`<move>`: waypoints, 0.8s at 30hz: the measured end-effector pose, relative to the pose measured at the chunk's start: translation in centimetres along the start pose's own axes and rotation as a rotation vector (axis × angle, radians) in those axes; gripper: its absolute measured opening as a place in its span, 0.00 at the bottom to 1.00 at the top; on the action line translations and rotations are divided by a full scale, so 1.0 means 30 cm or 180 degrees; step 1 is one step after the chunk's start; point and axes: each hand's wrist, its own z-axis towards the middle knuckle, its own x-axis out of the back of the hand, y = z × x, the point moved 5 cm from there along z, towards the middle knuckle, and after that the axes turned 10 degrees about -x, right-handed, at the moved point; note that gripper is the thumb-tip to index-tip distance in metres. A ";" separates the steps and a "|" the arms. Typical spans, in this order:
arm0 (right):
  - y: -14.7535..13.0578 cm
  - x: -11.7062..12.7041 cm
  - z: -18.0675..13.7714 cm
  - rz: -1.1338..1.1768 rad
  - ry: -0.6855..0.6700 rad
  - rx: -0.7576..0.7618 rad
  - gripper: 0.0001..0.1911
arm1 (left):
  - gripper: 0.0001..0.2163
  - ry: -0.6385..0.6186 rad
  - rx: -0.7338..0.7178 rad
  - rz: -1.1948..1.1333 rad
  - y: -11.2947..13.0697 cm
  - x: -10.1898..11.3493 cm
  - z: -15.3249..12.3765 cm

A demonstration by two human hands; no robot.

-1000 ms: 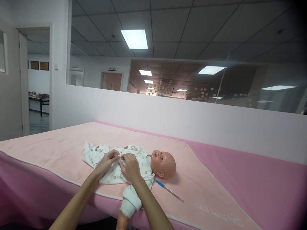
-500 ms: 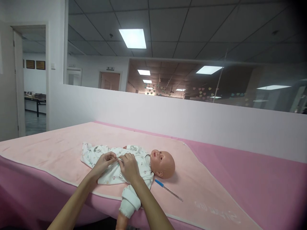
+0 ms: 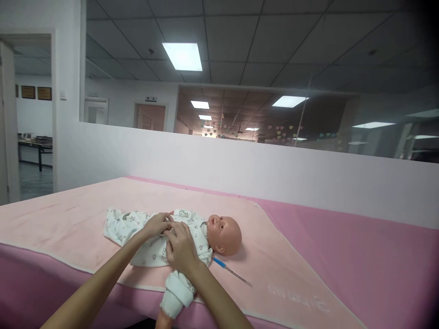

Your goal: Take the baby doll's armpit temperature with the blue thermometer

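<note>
A baby doll (image 3: 224, 235) lies on its back, head to the right, dressed in a white printed outfit (image 3: 151, 251). My left hand (image 3: 158, 225) is on the front of the outfit, fingers bent and closed on the cloth at the doll's middle. Right beside it, my right hand (image 3: 181, 249) has its fingers curled onto the same spot, fingertips almost meeting the left ones. What exactly lies under the fingertips is hidden. One doll arm in a bunched white sleeve (image 3: 176, 294) reaches over the near table edge, below my right wrist.
A thermometer-like stick with a blue cap (image 3: 232, 272) lies near the doll's head. Beneath everything is a peach towel (image 3: 274, 256) over a pink table cover (image 3: 377, 256). A white wall (image 3: 257, 164) with a window stands behind; a doorway is at the left.
Both hands have shifted slightly on the outfit, and the fingers have drawn closer together, the right hand turning more over the cloth. My view has swung a little to the right.
</note>
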 end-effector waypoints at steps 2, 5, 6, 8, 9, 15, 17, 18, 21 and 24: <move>0.009 0.078 -0.067 -0.0017 0.0078 -0.0140 0.20 | 0.10 -0.0153 -0.0166 -0.0101 0.045 -0.045 0.059; 0.058 0.208 -0.219 -0.0144 0.0171 -0.0439 0.20 | 0.15 -0.0416 -0.0471 -0.0664 0.112 -0.136 0.123; 0.085 0.248 -0.276 -0.0240 0.0161 -0.0549 0.21 | 0.16 -0.0512 -0.0528 -0.0800 0.127 -0.164 0.134; 0.158 0.318 -0.386 -0.0498 0.0198 -0.0818 0.22 | 0.18 -0.0726 -0.0598 -0.0934 0.140 -0.210 0.144; 0.201 0.352 -0.435 -0.0617 0.0333 -0.0995 0.21 | 0.18 -0.0852 -0.0618 -0.0955 0.138 -0.228 0.142; 0.366 0.405 -0.533 -0.0890 0.0128 -0.1731 0.11 | 0.20 -0.0945 -0.0922 -0.0683 0.105 -0.246 0.109; 0.373 0.394 -0.510 -0.0861 -0.0222 -0.2041 0.08 | 0.19 -0.0837 -0.1041 -0.0463 0.108 -0.240 0.103; 0.372 0.392 -0.496 -0.0840 -0.0366 -0.2204 0.09 | 0.19 -0.0823 -0.1038 -0.0426 0.109 -0.240 0.103; 0.358 0.403 -0.462 -0.0721 -0.0607 -0.2624 0.11 | 0.20 -0.0840 -0.0841 -0.0543 0.098 -0.243 0.111; 0.337 0.437 -0.435 -0.0574 -0.0709 -0.2789 0.13 | 0.22 -0.0910 -0.0841 -0.0396 0.087 -0.244 0.115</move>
